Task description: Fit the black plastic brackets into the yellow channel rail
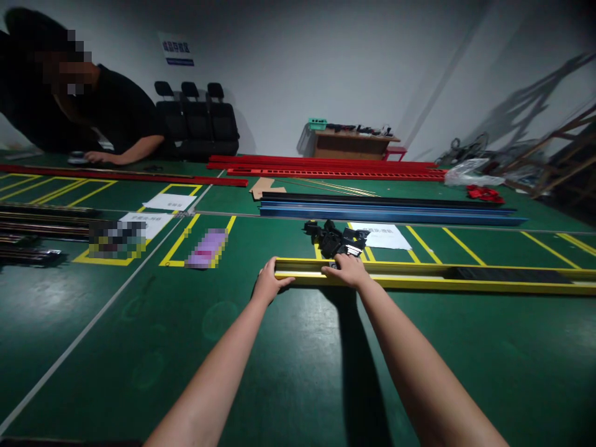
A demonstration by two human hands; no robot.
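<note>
A long yellow channel-shaped rail (410, 284) lies across the green table, running off to the right edge. My left hand (269, 282) grips its left end, fingers behind and thumb at the front. My right hand (347, 270) is closed on a small dark piece (333, 265) in the channel, a little right of that end; most of the piece is hidden. A long black strip (512, 274) sits inside the channel farther right. Just behind my right hand is a pile of black parts (330, 239).
Behind lie blue rails (391, 212), red rails (326, 164) and a paper sheet (388, 236). Dark rails (46, 223) and a purple item (208, 248) are at left. A person in black (125, 112) leans over the table's far left side.
</note>
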